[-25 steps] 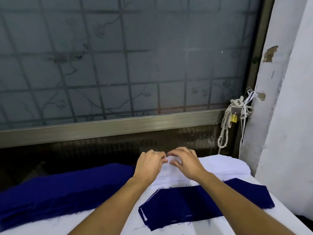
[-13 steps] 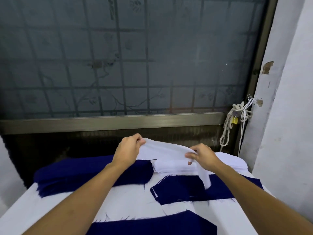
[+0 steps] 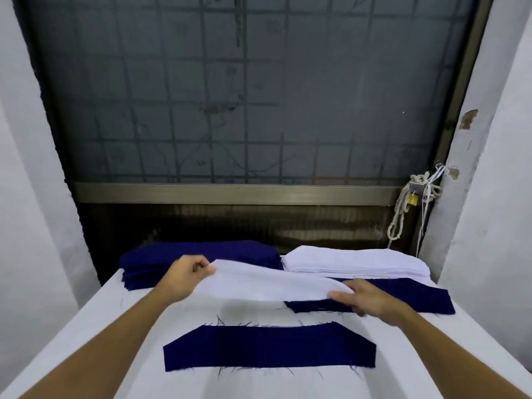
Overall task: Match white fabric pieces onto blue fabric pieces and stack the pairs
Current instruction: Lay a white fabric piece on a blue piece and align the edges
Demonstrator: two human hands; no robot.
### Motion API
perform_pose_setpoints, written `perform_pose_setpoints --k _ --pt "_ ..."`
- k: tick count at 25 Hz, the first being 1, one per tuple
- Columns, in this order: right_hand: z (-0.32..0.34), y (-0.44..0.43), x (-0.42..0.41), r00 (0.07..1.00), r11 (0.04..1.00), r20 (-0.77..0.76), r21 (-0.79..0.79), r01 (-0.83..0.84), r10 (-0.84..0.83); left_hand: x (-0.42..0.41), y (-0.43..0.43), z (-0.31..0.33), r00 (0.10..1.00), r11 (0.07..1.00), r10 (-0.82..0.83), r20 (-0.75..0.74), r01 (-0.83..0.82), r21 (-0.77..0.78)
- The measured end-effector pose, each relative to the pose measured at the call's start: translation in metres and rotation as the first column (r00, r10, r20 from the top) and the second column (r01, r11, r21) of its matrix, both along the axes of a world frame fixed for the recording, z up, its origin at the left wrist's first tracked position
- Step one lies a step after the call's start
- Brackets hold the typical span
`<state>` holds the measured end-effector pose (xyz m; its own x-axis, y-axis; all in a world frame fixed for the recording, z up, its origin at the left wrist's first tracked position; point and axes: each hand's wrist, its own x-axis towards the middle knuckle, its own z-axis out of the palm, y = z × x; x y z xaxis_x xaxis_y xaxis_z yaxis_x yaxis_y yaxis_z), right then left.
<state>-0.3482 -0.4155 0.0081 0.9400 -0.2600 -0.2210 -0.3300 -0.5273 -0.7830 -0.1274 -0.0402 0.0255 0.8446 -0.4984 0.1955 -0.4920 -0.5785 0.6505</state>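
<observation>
I hold one white fabric piece (image 3: pixel 267 283) stretched in the air above the table. My left hand (image 3: pixel 184 276) pinches its left end, and my right hand (image 3: pixel 365 298) holds its right end low over a blue fabric piece (image 3: pixel 414 295) lying mid-right. That blue piece is partly hidden under the white one. A second blue fabric piece (image 3: pixel 270 348) lies flat nearer to me. At the back stand a stack of blue pieces (image 3: pixel 201 254) on the left and a stack of white pieces (image 3: pixel 354 262) on the right.
The white table (image 3: pixel 95 332) ends at a dark window frame (image 3: pixel 230 191) behind the stacks. White walls close in on both sides. A knotted rope with a yellow padlock (image 3: pixel 411 198) hangs at the back right.
The white piece has come off the white stack and toward me, spread wider between my hands. My right hand has dropped onto the mid-right blue piece. The near blue piece is now fully in view.
</observation>
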Motion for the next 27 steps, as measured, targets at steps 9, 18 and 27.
perform_pose_setpoints --k 9,18,27 --pt "-0.053 0.028 -0.02 0.964 0.963 0.106 0.136 0.231 -0.246 -0.027 0.034 -0.047 0.958 0.998 0.027 -0.287 -0.042 -0.045" --pt "-0.072 0.032 -0.035 0.91 0.882 0.116 0.323 0.344 -0.398 -0.032 0.045 -0.081 0.949 0.991 0.133 -0.287 -0.137 0.005" --pt "-0.07 0.028 -0.044 0.942 0.937 0.115 0.192 0.29 -0.315 -0.039 0.049 -0.108 0.956 0.954 0.266 -0.127 -0.242 0.179"
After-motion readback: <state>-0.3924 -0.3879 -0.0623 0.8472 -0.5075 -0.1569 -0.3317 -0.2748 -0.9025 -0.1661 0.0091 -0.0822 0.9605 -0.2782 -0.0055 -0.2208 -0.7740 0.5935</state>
